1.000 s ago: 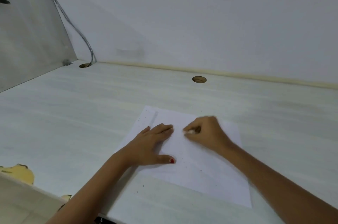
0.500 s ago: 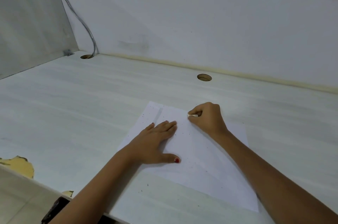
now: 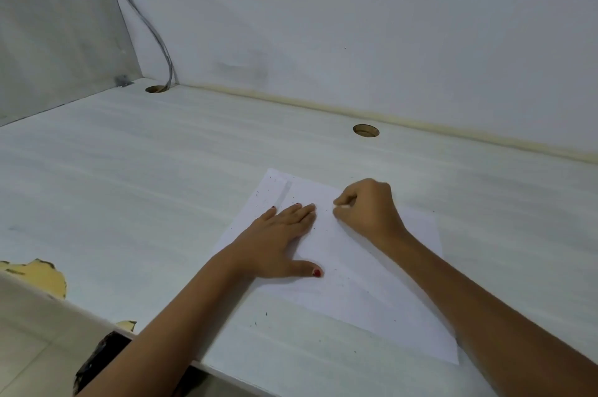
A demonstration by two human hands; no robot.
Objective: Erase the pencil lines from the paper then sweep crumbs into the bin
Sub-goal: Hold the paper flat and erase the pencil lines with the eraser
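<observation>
White desk, eraser nearly hidden within right hand

- The left hand is bare, with short, rounded nails.
- Its thumbnail wears glossy dark red polish.
- The little fingernail on the same hand shows the same red. The nails between them look paler, but they are too small to tell for sure.
- The left forearm is bare along all that shows, slim and smooth.
- The right hand is bare as well, and its nails are hidden.
- The right forearm is bare too, slim like the other.
</observation>
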